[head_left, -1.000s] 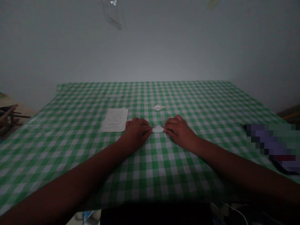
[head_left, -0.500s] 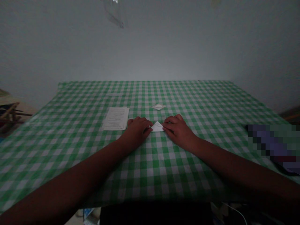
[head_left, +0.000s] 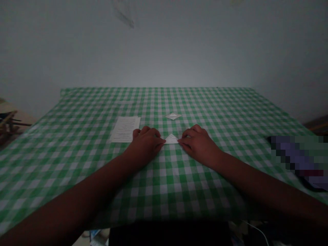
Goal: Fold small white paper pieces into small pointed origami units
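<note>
Plain grey wall [head_left: 164,44] out back, dim light, and a bench [head_left: 160,191] under a green-and-white checked cloth. So the folded paper [head_left: 171,139] sits about midway between the bench's left and right edges, in from the near edge, right in the gap between two hands. It's a small white triangle, tip aimed at the far edge, long side running left to right, pretty much parallel to the near edge. Left hand [head_left: 145,142] has the left corner pinched in its fingers, right hand [head_left: 199,142] has the right corner pinched the same way, so neither one is really nearer: the long axis just goes from fingertips to fingertips. Straight beyond the tip, toward the far edge, there's a flat diamond-shaped paper [head_left: 173,116] that nobody's touching. Printed sheets [head_left: 124,130] lie off to the left; the left hand covers their near right corner from this angle, can't tell if it's touching. Something pixelated [head_left: 297,160] is over by the right edge.
</note>
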{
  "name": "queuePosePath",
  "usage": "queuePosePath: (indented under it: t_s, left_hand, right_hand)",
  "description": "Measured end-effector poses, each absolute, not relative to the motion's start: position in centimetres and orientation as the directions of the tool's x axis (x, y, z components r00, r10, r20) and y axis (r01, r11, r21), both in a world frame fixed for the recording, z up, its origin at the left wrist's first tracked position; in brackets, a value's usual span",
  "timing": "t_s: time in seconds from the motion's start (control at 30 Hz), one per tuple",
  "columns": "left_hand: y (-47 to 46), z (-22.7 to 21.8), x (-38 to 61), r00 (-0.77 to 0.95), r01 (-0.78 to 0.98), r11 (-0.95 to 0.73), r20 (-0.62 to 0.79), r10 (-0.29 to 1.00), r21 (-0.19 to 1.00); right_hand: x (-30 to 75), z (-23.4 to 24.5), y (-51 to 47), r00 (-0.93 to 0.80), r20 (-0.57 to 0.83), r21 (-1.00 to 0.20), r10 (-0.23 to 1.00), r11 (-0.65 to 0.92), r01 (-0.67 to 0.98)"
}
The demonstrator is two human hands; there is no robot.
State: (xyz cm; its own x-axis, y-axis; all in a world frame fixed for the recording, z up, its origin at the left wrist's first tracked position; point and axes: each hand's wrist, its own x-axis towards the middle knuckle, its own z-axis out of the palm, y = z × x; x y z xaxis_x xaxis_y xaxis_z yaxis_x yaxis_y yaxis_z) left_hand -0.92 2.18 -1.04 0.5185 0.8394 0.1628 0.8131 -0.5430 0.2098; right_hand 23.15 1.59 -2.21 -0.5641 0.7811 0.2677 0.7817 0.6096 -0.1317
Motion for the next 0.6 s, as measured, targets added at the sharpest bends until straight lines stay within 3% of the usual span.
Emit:
queuePosePath:
  t_s: [0.1,0.37,0.6]
  left_hand:
    - [2.1,-0.5,-1.4,0.519,0.825,-0.531,0.109,0.848,0.193]
    - [0.7,1.0,-1.5,0.602,0.797,-0.604,0.083,0.795,0.014]
    - [0.7,0.5,-1.0,0.764,0.635,-0.766,0.072,0.642,0.099]
  right_hand:
    - [23.2,-1.8,1.4,-0.541,0.235,-0.134,0.808,0.578,0.805]
    - [23.5,-1.3,1.3,-0.520,0.164,-0.140,0.838,0.542,0.829]
    - [23.5,-1.8,1.2,-0.498,0.195,-0.110,0.845,0.523,0.845]
